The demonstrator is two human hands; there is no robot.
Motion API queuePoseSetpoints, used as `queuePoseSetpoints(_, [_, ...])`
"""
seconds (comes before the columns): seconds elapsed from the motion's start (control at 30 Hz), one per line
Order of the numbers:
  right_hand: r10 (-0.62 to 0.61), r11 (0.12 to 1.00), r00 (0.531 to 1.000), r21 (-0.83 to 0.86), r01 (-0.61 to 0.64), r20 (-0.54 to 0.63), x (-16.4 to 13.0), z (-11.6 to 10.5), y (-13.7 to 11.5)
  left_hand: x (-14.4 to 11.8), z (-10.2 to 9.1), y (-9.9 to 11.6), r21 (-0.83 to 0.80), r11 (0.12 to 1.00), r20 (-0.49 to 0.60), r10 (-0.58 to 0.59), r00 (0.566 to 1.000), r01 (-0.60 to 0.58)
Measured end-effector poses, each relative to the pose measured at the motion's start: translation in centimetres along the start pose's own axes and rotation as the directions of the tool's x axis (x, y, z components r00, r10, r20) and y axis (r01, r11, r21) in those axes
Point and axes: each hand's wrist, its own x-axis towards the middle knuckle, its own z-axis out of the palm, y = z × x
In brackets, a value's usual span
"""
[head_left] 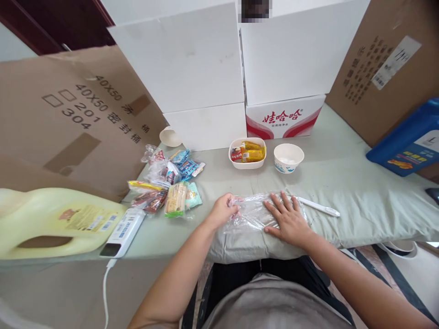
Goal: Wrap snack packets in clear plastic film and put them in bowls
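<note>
On a pale green cloth (pixel 343 183) walled by cartons, left hand (pixel 222 211) pinches, right hand (pixel 288 219) flattens a clear bag (pixel 254 212).

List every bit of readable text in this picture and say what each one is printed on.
"40X50", twice, with Chinese characters after each: brown cardboard box on the left.
"201" and "304": same box.
"娃哈哈": red and white carton.
Too small or blurred: yellow jug label, snack wrappers, right cardboard box print and sticker, blue box, paper cup.
</note>
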Motion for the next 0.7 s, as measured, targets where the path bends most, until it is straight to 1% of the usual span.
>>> queuePoseSetpoints(0.03, [0.024,1.000,1.000,-0.006,-0.024,0.006,0.0,0.0,-0.2,-0.1,-0.9,-0.1,-0.052,0.996,-0.008,-0.066,0.998,0.066])
queuePoseSetpoints(0.1, [0.067,0.998,0.997,-0.014,-0.066,0.035,-0.1,-0.2,-0.6,-0.1,-2.9,-0.1,-0.047,0.991,-0.080,-0.130,0.988,0.126])
queuePoseSetpoints(0.17, [0.089,0.996,0.993,-0.013,-0.088,0.073,-0.2,-0.4,-1.0,-0.1,-5.0,-0.2,0.035,0.993,-0.244,-0.103,0.964,0.115])
queuePoseSetpoints(0.23, [0.101,0.995,0.990,-0.006,-0.101,0.099,-0.3,-0.4,-1.4,-0.1,-6.6,-0.1,0.147,0.986,-0.389,-0.016,0.921,0.079])
queuePoseSetpoints(0.3, [0.110,0.994,0.988,0.004,-0.112,0.108,-0.4,-0.5,-1.6,-0.3,-7.4,-0.1,0.277,0.959,-0.463,0.080,0.883,0.059])
queuePoseSetpoints(0.33, [0.112,0.994,0.988,0.010,-0.113,0.108,-0.5,-0.5,-1.6,-0.4,-7.6,-0.1,0.360,0.931,-0.486,0.136,0.863,0.056])
queuePoseSetpoints(0.4, [0.109,0.993,0.989,0.027,-0.112,0.095,-0.7,-0.8,-1.2,-0.8,-7.6,0.0,0.547,0.835,-0.508,0.275,0.816,0.059])
queuePoseSetpoints(0.43, [0.109,0.993,0.991,0.040,-0.112,0.077,-0.7,-1.0,-0.9,-1.0,-7.5,0.0,0.637,0.768,-0.504,0.349,0.790,0.067])
queuePoseSetpoints(0.47, [0.110,0.992,0.993,0.059,-0.113,0.049,-0.7,-1.3,-0.4,-1.1,-7.3,0.0,0.704,0.706,-0.488,0.401,0.775,0.079])
queuePoseSetpoints(0.5, [0.115,0.990,0.993,0.084,-0.116,0.012,-0.6,-1.6,0.1,-1.1,-7.2,0.0,0.740,0.666,-0.471,0.417,0.777,0.091])
queuePoseSetpoints(0.53, [0.121,0.987,0.992,0.114,-0.117,-0.033,-0.4,-1.9,0.7,-1.0,-7.2,0.0,0.751,0.652,-0.457,0.399,0.795,0.104])
queuePoseSetpoints(0.63, [0.139,0.973,0.978,0.207,-0.106,-0.153,0.7,-2.7,2.4,-0.2,-7.3,-0.3,0.728,0.672,-0.426,0.288,0.857,0.136])
queuePoseSetpoints(0.7, [0.154,0.965,0.972,0.240,-0.108,-0.180,1.6,-2.8,3.0,0.5,-7.5,-0.6,0.718,0.685,-0.395,0.248,0.884,0.128])
